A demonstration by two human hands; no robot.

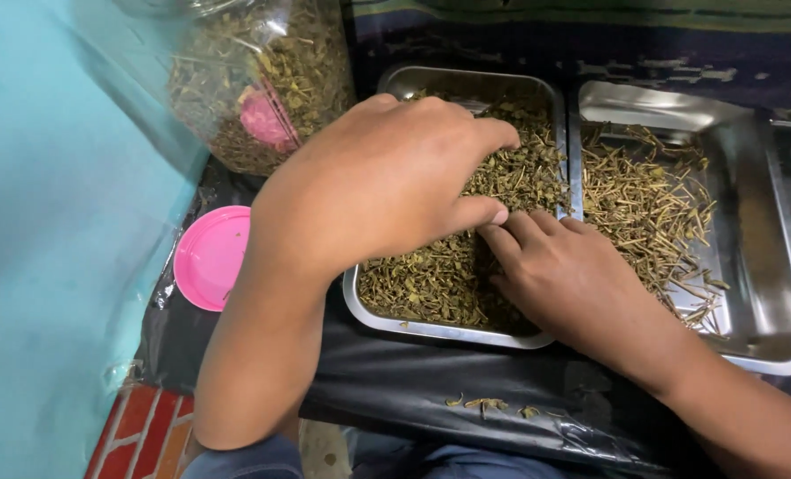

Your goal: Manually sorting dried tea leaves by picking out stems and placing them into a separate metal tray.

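Both hands dig into a tray (373,310) of dried herbs (431,279): left hand (387,177) fingers loosely curled, right hand (564,275) fingers pinching herbs; stems tray (772,266) at three o'clock.

jar (262,80) top cut off, right hand (573,279) fingertips buried — herbs (431,279)

Two silver steel trays sit on black plastic sheeting (431,381). The left tray (373,315) holds olive-green dried herbs (431,279); the right tray (768,293) holds pale straw-yellow stems (648,208). A bright pink lid (209,257) lies at left beside a turquoise cloth (50,231). The clear jar (254,80) far left shows green-brown herbs and a pink patch. Near left, the floor (143,439) is red brick-patterned with pale lines.
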